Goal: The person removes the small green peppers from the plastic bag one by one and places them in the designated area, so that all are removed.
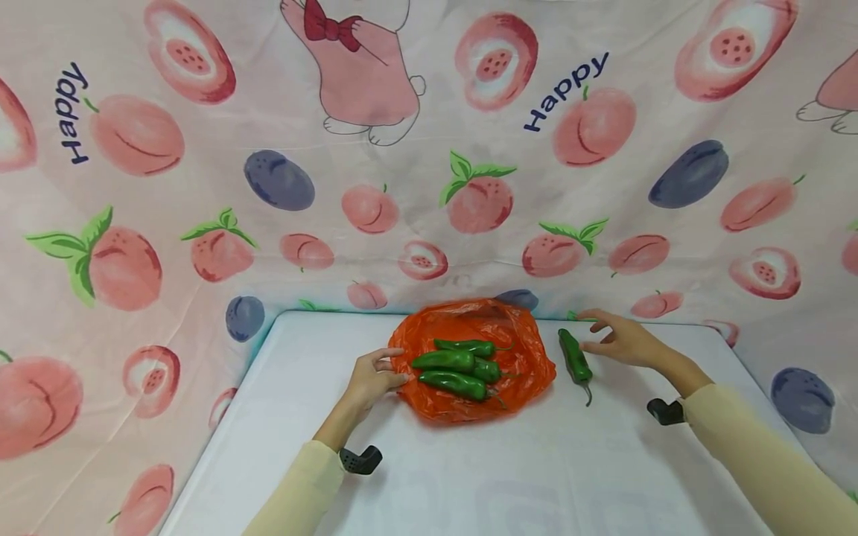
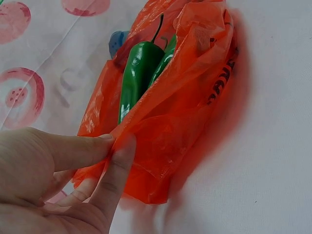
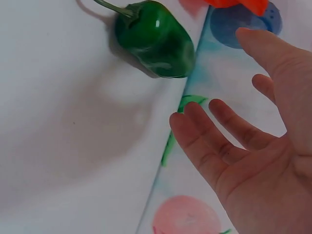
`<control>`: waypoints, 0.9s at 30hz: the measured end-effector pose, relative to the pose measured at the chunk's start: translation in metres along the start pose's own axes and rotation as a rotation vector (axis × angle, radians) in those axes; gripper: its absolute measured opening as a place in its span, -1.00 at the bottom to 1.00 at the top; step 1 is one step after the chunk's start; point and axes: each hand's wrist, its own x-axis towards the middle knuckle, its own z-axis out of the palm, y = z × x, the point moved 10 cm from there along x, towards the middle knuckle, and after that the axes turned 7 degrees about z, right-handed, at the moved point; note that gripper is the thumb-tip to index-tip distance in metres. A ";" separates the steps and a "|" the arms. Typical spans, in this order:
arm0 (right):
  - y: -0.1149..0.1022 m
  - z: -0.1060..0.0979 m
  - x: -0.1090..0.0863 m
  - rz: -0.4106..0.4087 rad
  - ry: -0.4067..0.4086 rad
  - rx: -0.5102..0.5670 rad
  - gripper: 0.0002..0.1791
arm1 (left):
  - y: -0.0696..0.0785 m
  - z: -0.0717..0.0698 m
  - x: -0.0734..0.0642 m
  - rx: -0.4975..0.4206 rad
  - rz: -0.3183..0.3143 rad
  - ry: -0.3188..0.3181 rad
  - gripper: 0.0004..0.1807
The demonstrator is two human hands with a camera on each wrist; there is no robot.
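Note:
My left hand [image 1: 372, 378] pinches the left rim of an orange-red plastic bag [image 1: 538, 365] between thumb and fingers. In the left wrist view the thumb lies on the edge of the thin film. Several long green peppers [image 1: 452, 383] rest in the mouth of the bag, some overlapping. To the right of the bag, one green pepper [image 1: 572, 351] lies on the table, its stem toward the front. My right hand [image 1: 625, 341] hovers just right of that pepper, fingers spread and loosely bent, holding nothing. The right wrist view shows a gap between its fingertips and the pepper [image 3: 158, 41].
The white table [image 1: 536, 461] extends in front of the bag and to both sides. Behind it hangs a pink cloth [image 1: 415, 164] printed with fruit, meeting the table's back edge close to the bag. A black camera mount [image 1: 360, 460] sits on the left wrist, another [image 1: 666, 412] on the right.

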 end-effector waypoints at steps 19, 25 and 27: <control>-0.024 -0.042 -0.006 -0.021 0.128 -0.004 -0.25 | 0.000 0.000 0.001 0.008 0.013 0.000 -0.45; -0.025 -0.043 -0.006 -0.020 0.128 -0.002 -0.23 | 0.000 0.001 0.000 0.017 0.013 -0.003 -0.47; -0.026 -0.042 -0.006 -0.021 0.125 -0.001 -0.23 | 0.000 0.001 0.000 0.017 0.017 -0.004 -0.47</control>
